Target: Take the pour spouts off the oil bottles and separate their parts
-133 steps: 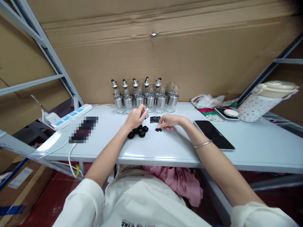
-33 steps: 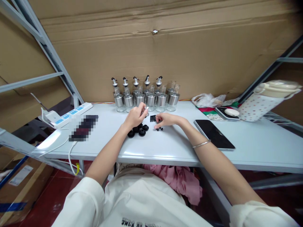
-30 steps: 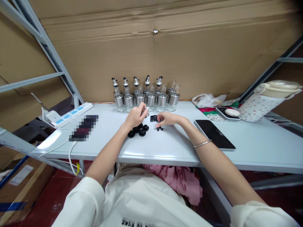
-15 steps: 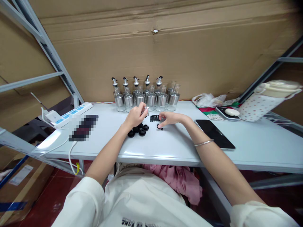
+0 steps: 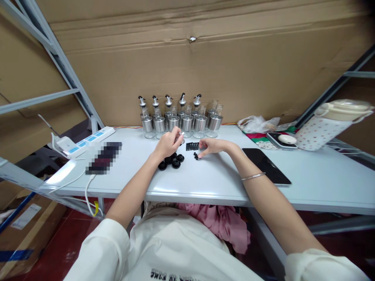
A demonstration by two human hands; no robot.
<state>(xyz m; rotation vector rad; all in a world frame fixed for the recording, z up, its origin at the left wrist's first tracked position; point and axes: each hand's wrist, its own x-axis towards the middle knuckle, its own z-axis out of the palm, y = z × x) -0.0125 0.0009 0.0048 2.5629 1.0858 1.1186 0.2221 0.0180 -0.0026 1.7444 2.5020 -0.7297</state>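
Observation:
My left hand [image 5: 168, 145] is closed around a small part, mostly hidden in the fingers; a pale end shows at the fingertips. Just below it lies a cluster of round black stoppers [image 5: 175, 164]. My right hand [image 5: 213, 146] is lowered to the table, thumb and fingers apart. Its thumb is at a few tiny black pieces [image 5: 195, 155], and its fingertips are at the end of a row of small black caps [image 5: 191, 146]. Behind the hands stand several glass bottles [image 5: 200, 124] with metal bands; some at the back carry pourers [image 5: 183, 99].
On the right lie a black tablet [image 5: 265, 166], a plastic bag [image 5: 259, 124] and a small device with a white round case [image 5: 287, 139], beside a dotted jug [image 5: 325, 128]. At left are a power strip [image 5: 90, 141] and cables. A cardboard sheet [image 5: 205, 70] backs the table.
My right hand has shifted slightly right, and more of the black cap row and tiny pieces shows. My left hand stays almost where it was.

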